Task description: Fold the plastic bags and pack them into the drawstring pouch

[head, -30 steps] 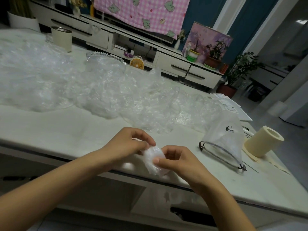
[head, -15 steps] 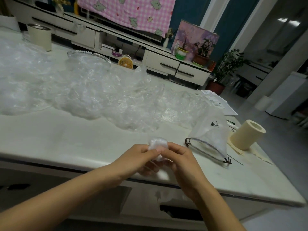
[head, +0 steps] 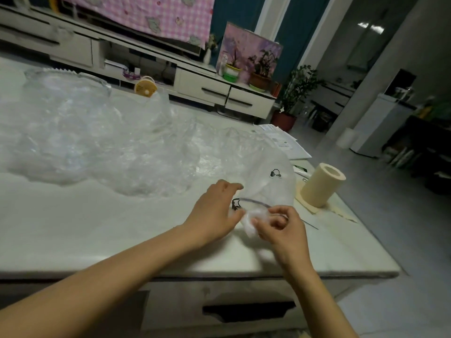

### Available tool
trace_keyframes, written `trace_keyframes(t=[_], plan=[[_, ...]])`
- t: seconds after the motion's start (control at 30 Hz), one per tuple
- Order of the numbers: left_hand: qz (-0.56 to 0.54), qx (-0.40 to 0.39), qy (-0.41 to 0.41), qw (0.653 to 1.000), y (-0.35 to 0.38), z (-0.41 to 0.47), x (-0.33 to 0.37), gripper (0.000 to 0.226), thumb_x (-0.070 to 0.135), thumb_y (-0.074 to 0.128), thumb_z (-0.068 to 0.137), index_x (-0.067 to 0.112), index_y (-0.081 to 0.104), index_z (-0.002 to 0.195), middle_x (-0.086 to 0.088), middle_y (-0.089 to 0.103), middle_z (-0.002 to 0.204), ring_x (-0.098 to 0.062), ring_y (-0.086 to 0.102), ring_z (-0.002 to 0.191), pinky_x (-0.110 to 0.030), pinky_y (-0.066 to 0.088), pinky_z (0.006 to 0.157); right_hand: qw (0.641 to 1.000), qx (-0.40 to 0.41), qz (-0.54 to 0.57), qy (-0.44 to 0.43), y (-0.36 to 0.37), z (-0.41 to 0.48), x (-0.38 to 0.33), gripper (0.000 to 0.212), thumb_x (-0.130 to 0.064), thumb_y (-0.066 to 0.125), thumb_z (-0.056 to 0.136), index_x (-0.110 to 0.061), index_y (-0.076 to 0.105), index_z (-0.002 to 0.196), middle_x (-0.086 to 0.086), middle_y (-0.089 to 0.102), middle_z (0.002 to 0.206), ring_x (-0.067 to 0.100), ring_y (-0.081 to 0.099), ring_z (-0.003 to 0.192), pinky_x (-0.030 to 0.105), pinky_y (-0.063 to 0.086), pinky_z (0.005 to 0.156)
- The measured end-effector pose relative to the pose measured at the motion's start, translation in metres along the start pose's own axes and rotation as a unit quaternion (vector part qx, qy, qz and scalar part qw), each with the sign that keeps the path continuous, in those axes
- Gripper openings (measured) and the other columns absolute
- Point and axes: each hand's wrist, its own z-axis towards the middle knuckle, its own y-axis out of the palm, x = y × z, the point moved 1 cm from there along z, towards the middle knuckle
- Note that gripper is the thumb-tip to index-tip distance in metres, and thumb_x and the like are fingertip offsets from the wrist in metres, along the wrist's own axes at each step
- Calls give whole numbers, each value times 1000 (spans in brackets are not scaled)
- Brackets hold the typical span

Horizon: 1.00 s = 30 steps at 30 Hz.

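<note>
Folded bag now at pouch mouth, in right grip; left grip seemingly open

Clear and glossy across the plastic bags; frosted white with black cord and logo on the drawstring pouch; cream on the paper roll; pink check on the cloth.

The pale table carries a translucent drawstring pouch, with a long heap of crumpled clear plastic bags spreading to the pouch's left, a cream roll standing upright just to its right, and white papers lying beyond it.
</note>
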Motion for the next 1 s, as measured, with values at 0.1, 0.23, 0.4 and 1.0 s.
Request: trace_keyframes(t=[0.1,0.23,0.4,1.0], plan=[[118,-14,21,993,23,25,2,59,31,47,94,21,23,147,-5,29,147,-24,35,128,-31,32,100,995,6,-79,-62,-1,7,8,15,-8,75,77,-17,62,78,1,66,76,15,60,70,26,48,68],[156,-26,2,987,40,46,-3,57,19,42,95,19,21,148,-6,26,152,-26,36,130,-33,32,102,974,30,-171,-145,0,21,12,17,0,67,80,-15,66,88,1,59,90,4,55,73,5,41,67],[6,41,19,999,39,42,-7,24,11,41,93,13,55,112,-8,62,108,-30,56,99,-36,42,79,904,101,-315,-270,8,41,16,18,-3,75,73,-11,61,78,3,60,77,21,52,71,24,33,64],[281,50,54,957,44,39,-4,43,16,61,38,6,76,78,2,49,39,-12,48,33,-16,28,37,844,119,-503,-142,39,88,20,22,6,52,81,0,51,102,19,52,98,37,57,76,32,28,56]])
